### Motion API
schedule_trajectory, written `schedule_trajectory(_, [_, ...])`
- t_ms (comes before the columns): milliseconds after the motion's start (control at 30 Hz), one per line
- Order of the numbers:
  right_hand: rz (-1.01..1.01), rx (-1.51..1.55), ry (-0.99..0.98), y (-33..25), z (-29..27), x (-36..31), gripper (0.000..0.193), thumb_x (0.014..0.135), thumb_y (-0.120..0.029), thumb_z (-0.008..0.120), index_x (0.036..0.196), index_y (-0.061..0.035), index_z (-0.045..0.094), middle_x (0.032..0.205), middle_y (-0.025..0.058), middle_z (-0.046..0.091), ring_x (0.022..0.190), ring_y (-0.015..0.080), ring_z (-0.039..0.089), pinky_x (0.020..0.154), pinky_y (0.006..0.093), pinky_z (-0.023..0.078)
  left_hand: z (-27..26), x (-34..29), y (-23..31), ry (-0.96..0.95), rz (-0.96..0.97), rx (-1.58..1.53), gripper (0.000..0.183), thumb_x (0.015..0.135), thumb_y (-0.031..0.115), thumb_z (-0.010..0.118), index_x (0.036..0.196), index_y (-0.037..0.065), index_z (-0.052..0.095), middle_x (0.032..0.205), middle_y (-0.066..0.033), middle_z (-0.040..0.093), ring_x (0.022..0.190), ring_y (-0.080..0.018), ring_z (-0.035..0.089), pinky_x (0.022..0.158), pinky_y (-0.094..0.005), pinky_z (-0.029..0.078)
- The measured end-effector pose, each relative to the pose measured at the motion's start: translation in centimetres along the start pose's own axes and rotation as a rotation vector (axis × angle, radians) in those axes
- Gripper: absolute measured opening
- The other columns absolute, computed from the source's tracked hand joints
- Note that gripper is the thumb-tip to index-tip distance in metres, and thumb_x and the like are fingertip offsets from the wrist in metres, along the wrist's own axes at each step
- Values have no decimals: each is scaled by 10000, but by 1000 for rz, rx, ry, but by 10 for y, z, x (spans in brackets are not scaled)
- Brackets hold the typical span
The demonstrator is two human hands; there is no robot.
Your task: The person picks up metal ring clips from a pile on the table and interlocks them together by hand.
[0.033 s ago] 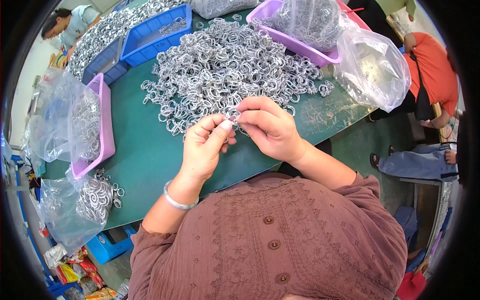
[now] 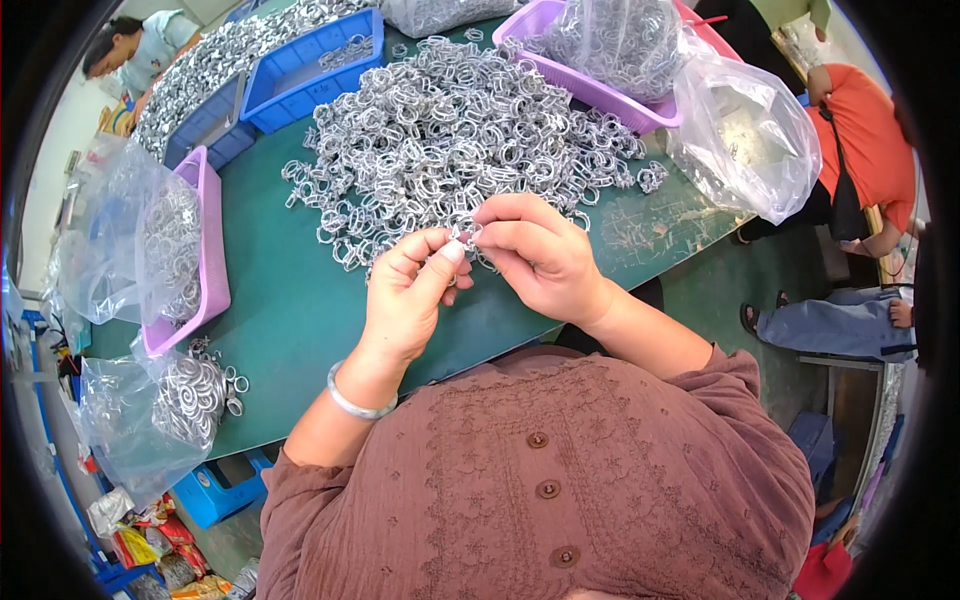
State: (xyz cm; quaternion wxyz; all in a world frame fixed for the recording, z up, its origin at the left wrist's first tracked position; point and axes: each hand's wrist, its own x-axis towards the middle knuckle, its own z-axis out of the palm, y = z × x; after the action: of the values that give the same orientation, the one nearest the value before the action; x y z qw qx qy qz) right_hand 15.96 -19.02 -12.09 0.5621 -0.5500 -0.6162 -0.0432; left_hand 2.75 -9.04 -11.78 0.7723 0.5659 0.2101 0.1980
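Heap (image 2: 450, 140) of silvery metal rings, mid green surface (image 2: 290, 320). At its near side, toward surface's near edge, L hand (image 2: 402, 300) & R hand (image 2: 548, 264) are together at the fingertips, both pinched on a small metal piece (image 2: 466, 230); its exact shape too small to tell. Bangle (image 2: 352, 400) on L wrist.

Along surface's L edge: purple basket (image 2: 212, 255) w/ clear bag (image 2: 120, 230) of rings. Closer in, nr the near L corner, another clear bag (image 2: 120, 420) w/ ring pieces (image 2: 190, 400), a few spilling out.

Far side, L of heap's top: blue tray (image 2: 308, 92) w/ some rings at its R end; smaller blue bin (image 2: 232, 138) just beside. Far R: second purple basket (image 2: 590, 88) w/ bagged rings, then a big, puffed clear sack (image 2: 745, 150) nr surface's R end. Person in orange top (image 2: 870, 130) beyond that.
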Motion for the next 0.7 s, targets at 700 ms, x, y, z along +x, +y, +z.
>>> schedule_trajectory(700, [-69, -31, -38, 2, -1, -3, 209, 676, 58, 611, 866, -19, 575, 879, 103, 567, 745, 237, 574, 628, 288, 474, -3, 0, -1, -9, -24, -119, 180, 875, 164, 461, 938, 37, 571, 724, -31, 581, 624, -115, 553, 507, -207, 401])
